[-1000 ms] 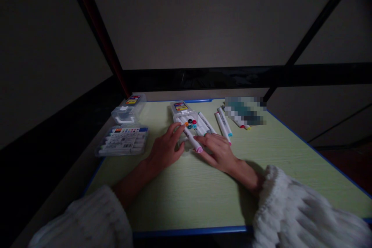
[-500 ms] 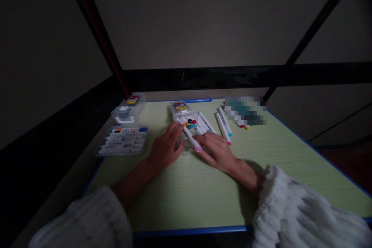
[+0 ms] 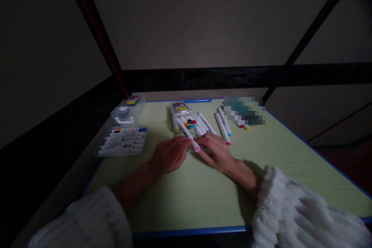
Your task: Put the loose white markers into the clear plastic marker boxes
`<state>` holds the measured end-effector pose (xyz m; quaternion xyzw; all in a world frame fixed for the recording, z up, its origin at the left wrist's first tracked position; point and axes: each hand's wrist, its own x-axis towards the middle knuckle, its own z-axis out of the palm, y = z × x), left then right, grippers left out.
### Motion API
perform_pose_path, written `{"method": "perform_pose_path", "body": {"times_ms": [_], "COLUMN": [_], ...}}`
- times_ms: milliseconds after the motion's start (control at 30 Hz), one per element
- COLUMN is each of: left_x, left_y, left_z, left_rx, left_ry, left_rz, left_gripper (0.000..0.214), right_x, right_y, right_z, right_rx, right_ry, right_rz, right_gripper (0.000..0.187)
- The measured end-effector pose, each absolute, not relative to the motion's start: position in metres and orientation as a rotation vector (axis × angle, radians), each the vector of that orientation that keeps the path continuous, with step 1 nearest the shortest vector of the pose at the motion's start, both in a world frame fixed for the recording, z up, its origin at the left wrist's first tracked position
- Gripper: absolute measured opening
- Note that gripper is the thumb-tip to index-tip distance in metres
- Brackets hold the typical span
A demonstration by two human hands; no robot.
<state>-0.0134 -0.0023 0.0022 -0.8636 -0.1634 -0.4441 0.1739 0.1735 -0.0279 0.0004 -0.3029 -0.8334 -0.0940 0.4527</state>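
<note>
A white marker (image 3: pixel 188 136) with a pink cap is laid slanting, its pink end pointed toward 5 o'clock and its far end rested at the mouth of a clear marker case (image 3: pixel 180 110) at 11 o'clock. The pink end is met from 7 o'clock by the left hand (image 3: pixel 168 157); whether it is pinched or only touched cannot be told in the dim light. The case is laid flat, open toward 6 o'clock, coloured caps showing inside

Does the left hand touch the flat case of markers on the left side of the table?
Apart. The head view shows a strip of bare table between the left hand and the flat case of markers.
</note>
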Motion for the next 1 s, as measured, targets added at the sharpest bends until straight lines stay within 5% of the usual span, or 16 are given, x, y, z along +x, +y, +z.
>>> {"method": "perform_pose_path", "body": {"times_ms": [1000], "left_x": [-0.0111], "left_y": [0.0001], "left_z": [-0.0007], "left_rx": [-2.448], "left_ry": [-0.537], "left_rz": [-1.333], "left_gripper": [0.019], "right_x": [0.1723], "right_y": [-0.0271], "right_z": [0.0022], "right_rx": [-0.711], "right_ry": [-2.154], "right_rz": [-0.121], "right_gripper": [0.021]}}
